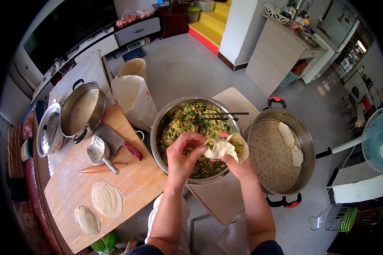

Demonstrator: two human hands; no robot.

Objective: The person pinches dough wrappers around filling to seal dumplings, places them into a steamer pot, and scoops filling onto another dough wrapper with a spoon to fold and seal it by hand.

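Head view: half-folded dumpling [222, 150] between the hands [182, 151], both clamped on it, above the metal bowl [155, 140].

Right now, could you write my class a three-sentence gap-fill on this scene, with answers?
1. Between the left hand and right hand, a dough wrapper folds around chopped ____.
2. Two dark ____ rest in the bowl.
3. The pot right of the bowl holds ____ pale dumplings.

Missing words: filling; chopsticks; two.
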